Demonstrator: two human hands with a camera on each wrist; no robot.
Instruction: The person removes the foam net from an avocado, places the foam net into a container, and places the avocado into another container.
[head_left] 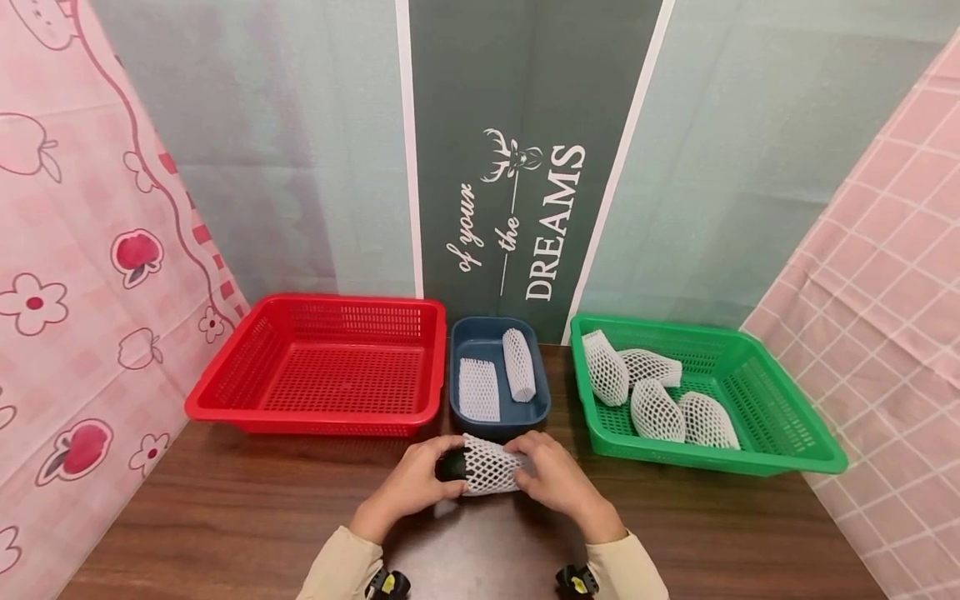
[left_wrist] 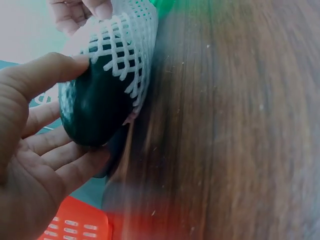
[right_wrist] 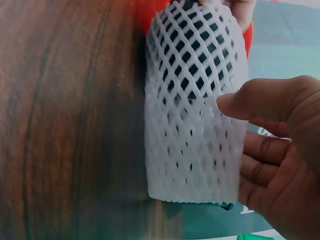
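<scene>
A glossy dark green avocado (head_left: pixel 452 465) lies partly inside a white foam net sleeve (head_left: pixel 491 468), low over the table in front of the blue bin. My left hand (head_left: pixel 411 482) grips the bare end of the avocado, thumb on one side and fingers beneath, as the left wrist view shows. On the other side my right hand (head_left: pixel 557 477) holds the sleeve between thumb and fingers. In the right wrist view the net's far half (right_wrist: pixel 192 165) hangs past the fruit with nothing dark behind its mesh.
A blue bin (head_left: pixel 501 427) holds a flat foam sleeve (head_left: pixel 479 390) and a rolled-up one (head_left: pixel 518 365). To the left stands a red basket (head_left: pixel 315 423); to the right, a green basket (head_left: pixel 787 442) with several net-wrapped pieces (head_left: pixel 657 411). A printed curtain (head_left: pixel 517 83) hangs behind.
</scene>
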